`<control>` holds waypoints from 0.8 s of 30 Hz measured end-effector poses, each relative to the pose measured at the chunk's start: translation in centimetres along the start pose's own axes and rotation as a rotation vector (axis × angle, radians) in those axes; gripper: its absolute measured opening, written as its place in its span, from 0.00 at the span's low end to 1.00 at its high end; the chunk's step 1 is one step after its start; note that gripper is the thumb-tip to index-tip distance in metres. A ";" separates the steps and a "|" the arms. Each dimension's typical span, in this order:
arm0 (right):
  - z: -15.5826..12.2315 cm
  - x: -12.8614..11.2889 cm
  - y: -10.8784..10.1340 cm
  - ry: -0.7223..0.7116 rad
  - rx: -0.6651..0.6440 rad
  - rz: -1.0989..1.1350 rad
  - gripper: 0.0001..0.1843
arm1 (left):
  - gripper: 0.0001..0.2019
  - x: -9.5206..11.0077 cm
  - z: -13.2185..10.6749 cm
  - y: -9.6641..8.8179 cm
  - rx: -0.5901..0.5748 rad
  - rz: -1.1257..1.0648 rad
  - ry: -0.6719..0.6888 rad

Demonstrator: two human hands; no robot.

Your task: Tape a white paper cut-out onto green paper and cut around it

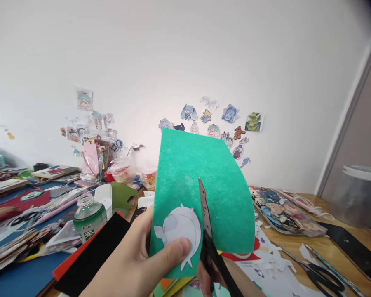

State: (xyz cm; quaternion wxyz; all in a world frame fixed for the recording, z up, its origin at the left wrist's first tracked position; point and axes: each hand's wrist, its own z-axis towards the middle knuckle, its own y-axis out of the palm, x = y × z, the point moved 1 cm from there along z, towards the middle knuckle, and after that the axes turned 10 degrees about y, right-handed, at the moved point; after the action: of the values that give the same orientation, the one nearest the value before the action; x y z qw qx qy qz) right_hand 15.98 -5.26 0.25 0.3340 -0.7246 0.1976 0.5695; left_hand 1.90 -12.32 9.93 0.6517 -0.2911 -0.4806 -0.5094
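My left hand (pixel 142 251) grips a sheet of green felt (pixel 185 169) by its lower left side. Its thumb presses a white paper cutout (pixel 184 227), round with small pointed tips, flat against the felt. In my right hand (pixel 208 276) is a pair of scissors (pixel 207 222) with black handles, pointing upward. A cut runs up from the felt's lower edge to the right of the cutout, and the blades sit in it. The right part of the felt bends away from the cut. Most of my right hand's fingers are hidden behind the handles and felt.
A green-tinted bottle (pixel 89 216) stands left, beside black felt (pixel 94 251). Right are other scissors (pixel 321 276), a phone (pixel 355 247), a bag of felt figures (pixel 284 210) and a clear bucket (pixel 358 194). Paper scraps (pixel 266 264) lie below. Another person's hand (pixel 1 213) shows at far left.
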 end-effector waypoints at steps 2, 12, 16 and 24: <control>-0.3 -0.1 -0.3 0.023 -0.007 0.024 0.25 | 0.17 0.1 -0.1 0.2 0.015 0.020 -0.013; -1.7 -0.6 -2.5 0.005 -0.057 -0.047 0.25 | 0.23 0.6 1.0 -1.5 -0.044 -0.038 -0.018; -2.0 -0.9 -2.3 -0.016 -0.040 -0.055 0.30 | 0.29 0.7 2.8 -2.0 -0.090 -0.050 -0.023; -1.9 -1.4 -1.8 -0.077 0.070 -0.021 0.34 | 0.23 -1.7 2.1 2.3 0.144 -0.394 0.039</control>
State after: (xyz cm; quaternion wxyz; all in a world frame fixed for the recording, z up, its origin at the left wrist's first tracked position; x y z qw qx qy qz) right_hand 18.14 -5.49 2.34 0.3724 -0.6922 0.1966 0.5860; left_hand 3.36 -9.16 9.42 0.5676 -0.1344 -0.5508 -0.5970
